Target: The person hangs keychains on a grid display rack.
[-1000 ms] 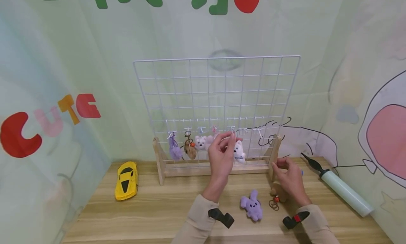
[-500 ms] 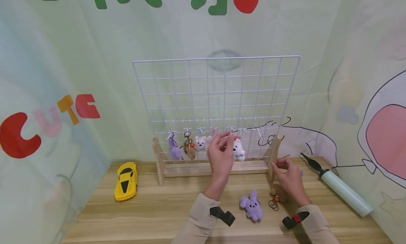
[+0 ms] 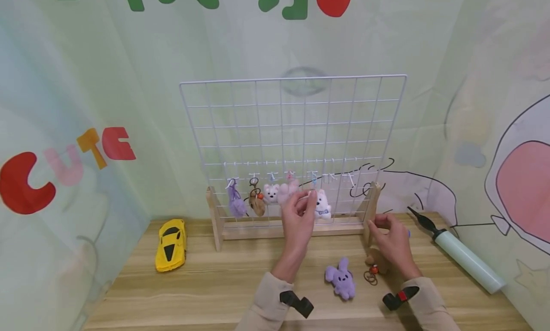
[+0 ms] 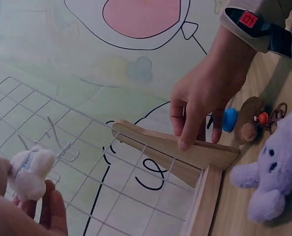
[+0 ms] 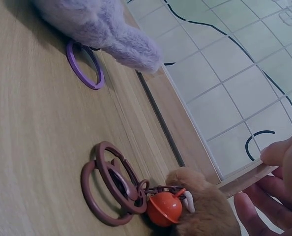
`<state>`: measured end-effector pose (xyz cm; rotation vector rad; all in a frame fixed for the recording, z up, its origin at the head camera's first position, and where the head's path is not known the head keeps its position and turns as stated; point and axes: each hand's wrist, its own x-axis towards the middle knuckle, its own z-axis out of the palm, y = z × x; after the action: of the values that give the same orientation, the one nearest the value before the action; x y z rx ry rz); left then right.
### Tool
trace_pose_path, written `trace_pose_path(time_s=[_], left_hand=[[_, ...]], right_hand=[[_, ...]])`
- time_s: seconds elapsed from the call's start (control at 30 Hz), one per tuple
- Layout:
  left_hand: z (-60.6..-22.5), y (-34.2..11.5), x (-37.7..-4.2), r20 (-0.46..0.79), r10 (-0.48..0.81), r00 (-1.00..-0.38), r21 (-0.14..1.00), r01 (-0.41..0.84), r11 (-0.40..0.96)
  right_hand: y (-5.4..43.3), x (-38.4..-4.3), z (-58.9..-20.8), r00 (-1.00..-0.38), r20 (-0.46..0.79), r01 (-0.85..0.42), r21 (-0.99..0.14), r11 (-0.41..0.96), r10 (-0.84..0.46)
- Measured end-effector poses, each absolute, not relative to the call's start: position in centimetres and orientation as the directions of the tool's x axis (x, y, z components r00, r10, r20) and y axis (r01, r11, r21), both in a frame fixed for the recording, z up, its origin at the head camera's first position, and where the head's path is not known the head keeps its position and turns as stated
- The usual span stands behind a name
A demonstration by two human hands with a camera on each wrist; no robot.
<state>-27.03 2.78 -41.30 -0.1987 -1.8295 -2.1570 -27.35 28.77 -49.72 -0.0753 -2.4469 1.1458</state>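
Note:
My left hand (image 3: pixel 299 221) is at a small white plush bear keychain (image 3: pixel 322 206) with a blue bow, hanging by a blue strap from a hook on the white wire grid rack (image 3: pixel 293 125). In the left wrist view, the thumb and curled fingers lie around the bear's (image 4: pixel 32 172) near side; the exact contact is partly hidden. My right hand (image 3: pixel 392 238) grips the wooden upright (image 3: pixel 368 221) at the rack's right end, thumb on one side and fingers on the other. To the left hang a purple plush (image 3: pixel 237 202), a brown one (image 3: pixel 257 204), a white bear (image 3: pixel 271 194) and a pink plush (image 3: pixel 285 191).
On the table lie a purple plush (image 3: pixel 342 280) and a brown plush keychain (image 5: pixel 200 206) with an orange bell (image 5: pixel 164 208). A yellow toy car (image 3: pixel 171 245) sits at left, a pale pump (image 3: pixel 468 261) at right. A blue piece (image 4: pixel 229 119) is beside the right hand.
My left hand has moved down from the hook toward the white bear, uncovering the blue strap and part of the pink plush. My right hand stays on the upright.

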Motion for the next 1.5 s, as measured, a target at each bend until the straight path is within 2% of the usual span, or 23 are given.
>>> trace_pose_path(time_s=[0.13,0.27,0.43,0.83,0.93,1.1,1.2,1.3,1.5], left_hand=[[-43.2,2.4,-26.5,0.202,0.016,-0.979,0.967,0.197,-0.161],[-45.1,2.0,-25.7,0.099,0.157,-0.983,0.992,0.084,-0.098],[-47.1,1.4,-24.8,0.062,0.284,-0.957,0.998,0.065,0.000],[-49.8,0.5,-24.2,0.084,0.490,-0.868,0.919,0.257,0.298],[-50.1,0.5,-24.2,0.065,0.579,-0.813,0.836,0.361,0.413],[-49.5,0.2,-23.3,-0.021,0.696,-0.718,0.615,0.539,0.575],[-49.2,0.1,-22.9,-0.059,0.724,-0.687,0.558,0.579,0.595],[-49.3,0.1,-22.8,-0.070,0.735,-0.675,0.560,0.583,0.589],[-49.5,0.4,-22.8,-0.063,0.704,-0.707,0.583,0.547,0.601]], right_hand=[[28.7,-27.4,-49.6,-0.909,0.347,-0.120,-0.748,0.653,0.230],[28.8,-27.4,-49.6,-0.907,0.348,-0.116,-0.750,0.651,0.239],[28.9,-27.3,-49.7,-0.903,0.359,-0.128,-0.749,0.651,0.236],[28.9,-27.4,-49.9,-0.914,0.336,-0.118,-0.756,0.644,0.227],[28.8,-27.4,-49.8,-0.912,0.342,-0.122,-0.754,0.646,0.226],[28.8,-27.4,-49.8,-0.907,0.358,-0.134,-0.747,0.652,0.223],[28.8,-27.3,-49.8,-0.906,0.358,-0.135,-0.750,0.648,0.226],[28.7,-27.3,-49.8,-0.907,0.354,-0.132,-0.753,0.644,0.227],[28.7,-27.4,-49.9,-0.909,0.346,-0.121,-0.751,0.649,0.231]])
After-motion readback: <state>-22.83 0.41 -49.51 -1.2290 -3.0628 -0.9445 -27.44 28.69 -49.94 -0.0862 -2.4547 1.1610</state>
